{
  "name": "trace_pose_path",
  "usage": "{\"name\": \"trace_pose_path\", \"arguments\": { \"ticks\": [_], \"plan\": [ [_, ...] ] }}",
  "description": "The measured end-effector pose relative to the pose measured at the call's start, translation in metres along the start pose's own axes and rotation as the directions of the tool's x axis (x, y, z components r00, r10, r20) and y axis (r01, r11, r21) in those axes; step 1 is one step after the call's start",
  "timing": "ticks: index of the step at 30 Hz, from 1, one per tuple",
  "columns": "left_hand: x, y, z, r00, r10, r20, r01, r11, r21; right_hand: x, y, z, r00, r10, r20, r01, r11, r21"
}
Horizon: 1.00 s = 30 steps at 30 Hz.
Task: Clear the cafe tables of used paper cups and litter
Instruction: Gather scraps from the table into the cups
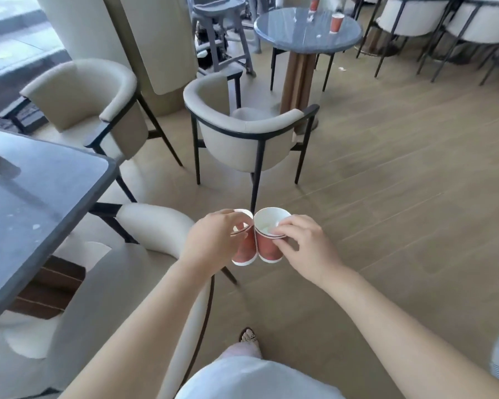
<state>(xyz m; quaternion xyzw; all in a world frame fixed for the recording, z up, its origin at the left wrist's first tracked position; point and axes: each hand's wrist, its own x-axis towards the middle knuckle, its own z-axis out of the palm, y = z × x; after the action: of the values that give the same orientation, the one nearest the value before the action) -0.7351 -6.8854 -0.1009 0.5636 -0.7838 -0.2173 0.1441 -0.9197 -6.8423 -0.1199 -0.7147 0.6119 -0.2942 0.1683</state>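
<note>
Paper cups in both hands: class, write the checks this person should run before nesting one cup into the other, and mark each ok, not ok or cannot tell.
1. Left hand grips left cup: ok.
2. Right hand grips right cup: ok.
3. Right cup holds no liquid: ok, though something pale lies inside.
4. Left cup empty: cannot tell, fingers cover its mouth.
5. Cups apart enough to nest: not ok, they touch side by side.
6. All tables cleared: not ok, two cups stand on the round table.
</note>
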Motion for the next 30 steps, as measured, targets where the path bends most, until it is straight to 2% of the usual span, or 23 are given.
{"name": "trace_pose_path", "arguments": {
  "ticks": [8,16,23,30],
  "plan": [
    [0.104,0.006,0.000,0.998,0.051,0.041,-0.053,0.997,0.054,0.091,0.046,-0.017,0.999,0.018,-0.038,-0.017,1.000,0.020],
    [0.219,0.008,0.005,1.000,0.008,-0.003,-0.007,0.998,0.067,0.201,0.107,-0.020,1.000,-0.007,0.002,0.007,1.000,0.009],
    [0.324,0.011,-0.004,0.988,-0.118,-0.097,0.122,0.992,0.039,0.322,0.152,-0.031,0.991,-0.118,0.058,0.114,0.991,0.067],
    [0.376,-0.006,-0.019,0.929,-0.301,-0.216,0.304,0.952,-0.019,0.412,0.162,-0.017,0.959,-0.248,0.135,0.234,0.965,0.116]
  ]
}}
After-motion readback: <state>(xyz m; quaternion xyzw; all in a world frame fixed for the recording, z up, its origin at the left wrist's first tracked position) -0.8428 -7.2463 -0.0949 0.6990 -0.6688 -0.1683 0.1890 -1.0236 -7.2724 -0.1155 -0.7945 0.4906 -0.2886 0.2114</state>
